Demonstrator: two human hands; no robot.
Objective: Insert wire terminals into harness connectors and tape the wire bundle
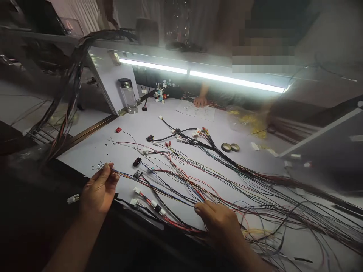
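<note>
My left hand (99, 189), at the table's front left edge, pinches a bundle of thin wires (170, 195) close to its ends. Small metal terminals (99, 165) fan out beyond the thumb. Further right, my right hand (219, 221) is closed around the same bundle, which runs fairly straight between both hands. Its fingertips are partly hidden. Just behind the bundle lie a black connector (137, 162) and a smaller dark connector (138, 174). Nearer the front edge are a white connector (136, 190) and red wires (176, 223).
A black-sleeved harness (204, 144) crosses the white table. Two tape rolls (226, 147), a red connector (118, 130) and a glass bottle (129, 96) stand or lie farther back. Across the table, another person's hand (200, 102) rests on a paper sheet (195, 110), below a light tube (238, 81).
</note>
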